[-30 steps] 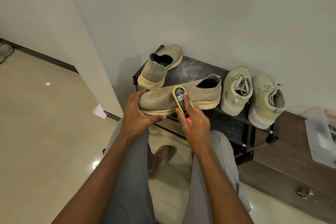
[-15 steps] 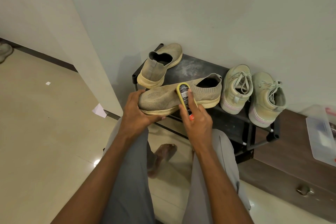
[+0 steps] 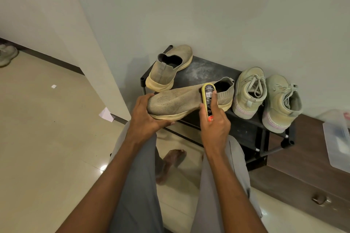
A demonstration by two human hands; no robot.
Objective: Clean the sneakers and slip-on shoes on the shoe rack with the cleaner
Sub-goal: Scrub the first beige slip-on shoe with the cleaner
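His left hand [image 3: 145,117] grips the toe of the beige knit slip-on shoe [image 3: 181,102], its length running left to right, while his right hand [image 3: 215,128], wrapped round the yellow-edged sponge cleaner [image 3: 208,98], presses it near the heel opening

The person wears grey trousers [image 3: 140,185], arms and foot [image 3: 170,162] bare.

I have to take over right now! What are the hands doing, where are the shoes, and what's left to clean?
Left hand grips the toe end of a slip-on shoe, held in front of the shoe rack.
Right hand holds the cleaner, its yellow pad pressed on the shoe's upper near the opening.
The other slip-on sits on the rack's left; two lace-up sneakers stand on the right.
Done: cannot tell which shoes are finished.
Left: finish this shoe, then check the other three.
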